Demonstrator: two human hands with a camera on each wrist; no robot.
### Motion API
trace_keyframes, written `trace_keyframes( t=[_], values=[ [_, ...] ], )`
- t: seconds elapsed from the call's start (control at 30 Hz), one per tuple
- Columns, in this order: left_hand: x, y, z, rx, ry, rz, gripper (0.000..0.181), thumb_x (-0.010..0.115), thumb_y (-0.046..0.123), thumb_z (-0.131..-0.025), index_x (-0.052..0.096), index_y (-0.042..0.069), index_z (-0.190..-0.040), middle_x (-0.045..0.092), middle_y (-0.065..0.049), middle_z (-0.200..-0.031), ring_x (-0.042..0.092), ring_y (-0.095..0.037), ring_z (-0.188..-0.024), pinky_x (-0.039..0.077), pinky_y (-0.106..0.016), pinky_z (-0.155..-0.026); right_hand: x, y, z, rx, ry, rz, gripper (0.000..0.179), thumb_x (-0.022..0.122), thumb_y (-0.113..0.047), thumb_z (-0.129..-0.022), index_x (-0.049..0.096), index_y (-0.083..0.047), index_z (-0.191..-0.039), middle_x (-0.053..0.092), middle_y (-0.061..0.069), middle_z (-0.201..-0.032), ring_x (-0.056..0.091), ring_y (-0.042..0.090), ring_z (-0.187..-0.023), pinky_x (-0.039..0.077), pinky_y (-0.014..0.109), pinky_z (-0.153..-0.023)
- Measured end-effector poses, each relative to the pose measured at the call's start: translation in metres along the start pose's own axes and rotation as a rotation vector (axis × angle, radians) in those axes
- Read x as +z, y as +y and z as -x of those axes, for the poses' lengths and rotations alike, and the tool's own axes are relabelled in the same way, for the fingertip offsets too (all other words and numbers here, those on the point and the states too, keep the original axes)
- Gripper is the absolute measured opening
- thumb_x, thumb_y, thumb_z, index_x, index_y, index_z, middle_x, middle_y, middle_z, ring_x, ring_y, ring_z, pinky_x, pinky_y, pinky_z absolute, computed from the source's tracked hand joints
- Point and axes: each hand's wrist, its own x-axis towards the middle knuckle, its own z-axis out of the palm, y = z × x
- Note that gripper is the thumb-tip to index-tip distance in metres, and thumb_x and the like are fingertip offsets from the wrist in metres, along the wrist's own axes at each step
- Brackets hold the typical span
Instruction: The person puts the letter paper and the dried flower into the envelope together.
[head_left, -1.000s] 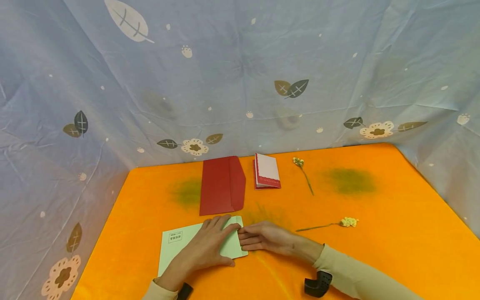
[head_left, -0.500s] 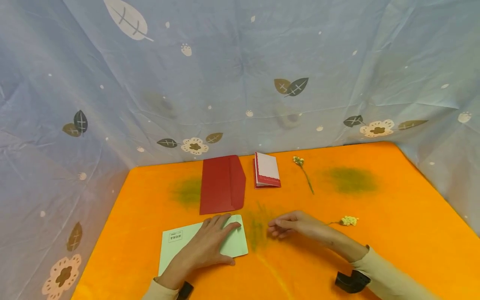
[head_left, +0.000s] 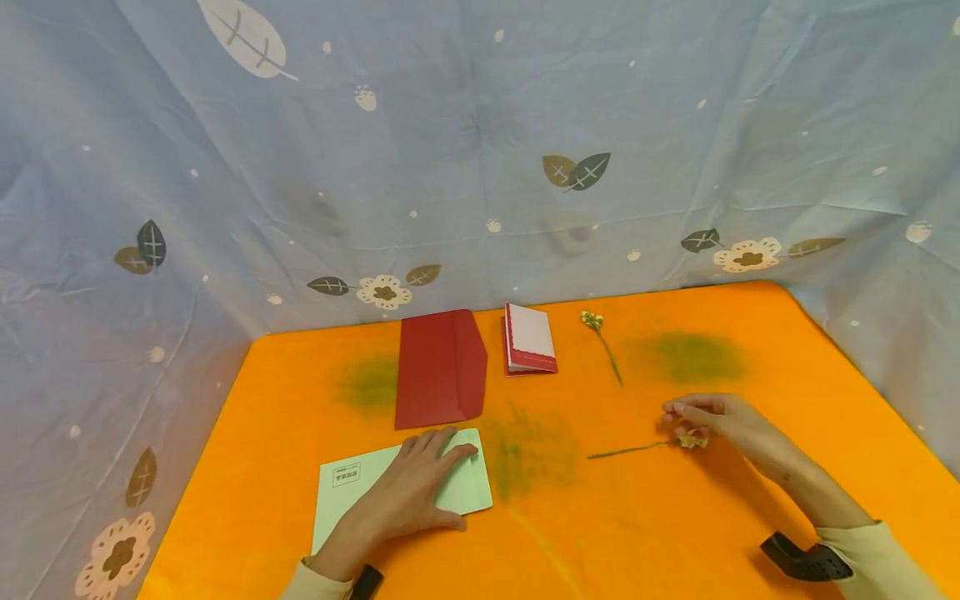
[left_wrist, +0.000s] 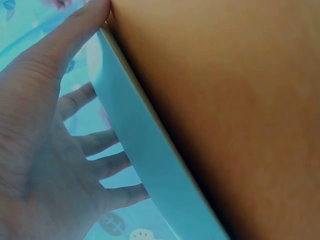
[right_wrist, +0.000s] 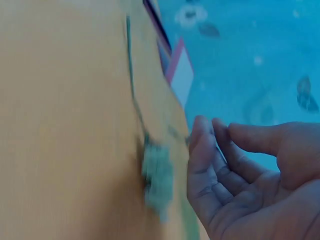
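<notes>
Across the orange cloth-covered table (head_left: 540, 533), at the left, a pale green paper envelope (head_left: 345, 490) is partly covered by the left hand (head_left: 408, 492), its fingers spread and rested on the paper, its thumb laid at the near edge. The small boxed print (head_left: 347, 474) near the envelope's far left corner is shown only by the head view; the palm side of that hand is shown only by the left wrist view. Just beyond the fingertips, a flat red paper envelope (head_left: 427, 371) is seen, its flap turned rightward. Farther right are placed a folded red-and-white paper card (head_left: 531, 333) and a green-stemmed sprig with small pale yellow blooms (head_left: 592, 320).

At the right, the right hand (head_left: 738, 427) is poised with loosely bent fingers, nothing being held. Below its fingertips lies a thin-stemmed sprig with a clustered yellow flower head (right_wrist: 158, 177), its stem pointed left into the space between the two well-separated hands. In the head view the flower head is partly hidden by the fingers; in the right wrist view, though blurred, it is seen beside them with a gap.
</notes>
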Motion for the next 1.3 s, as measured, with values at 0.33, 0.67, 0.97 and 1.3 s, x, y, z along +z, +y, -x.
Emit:
trace_keyframes(
  t=[0.33,0.67,0.97,1.3],
  values=[
    [0.001,0.000,-0.001,-0.008,-0.003,0.006,0.089,0.083,0.057,-0.069,0.046,0.023,-0.142,0.036,-0.016,-0.151,0.040,-0.036,-0.130,0.035,-0.056,-0.103,-0.023,0.031,0.011,0.008,0.123,0.108,0.045,0.056,-0.020,-0.101,0.052,0.015,-0.130,0.068,0.019,-0.115,0.067,0.011,-0.085,0.056,0.030,-0.073],
    [0.000,0.000,-0.001,-0.005,0.002,0.001,0.089,0.083,0.057,-0.068,0.047,0.022,-0.141,0.037,-0.016,-0.150,0.040,-0.036,-0.130,0.035,-0.056,-0.104,-0.010,0.035,0.013,-0.142,0.164,0.306,0.038,0.072,-0.012,-0.089,0.063,0.007,-0.120,0.068,0.022,-0.111,0.064,0.005,-0.079,0.054,0.025,-0.065],
    [0.001,0.000,-0.001,0.004,0.012,-0.014,0.089,0.083,0.058,-0.067,0.047,0.023,-0.141,0.038,-0.016,-0.149,0.041,-0.035,-0.129,0.035,-0.056,-0.103,-0.007,0.035,0.014,-0.111,0.174,0.382,0.029,0.073,-0.012,-0.087,0.069,0.004,-0.111,0.068,0.006,-0.093,0.058,0.005,-0.072,0.051,0.024,-0.062],
    [0.001,0.001,0.000,-0.001,0.008,-0.007,0.089,0.084,0.057,-0.067,0.047,0.022,-0.141,0.038,-0.016,-0.149,0.041,-0.036,-0.129,0.036,-0.057,-0.102,-0.003,0.035,0.016,-0.194,0.198,0.470,0.022,0.077,-0.014,-0.084,0.072,-0.003,-0.103,0.067,0.002,-0.094,0.058,0.001,-0.077,0.052,0.024,-0.067]
  ],
)
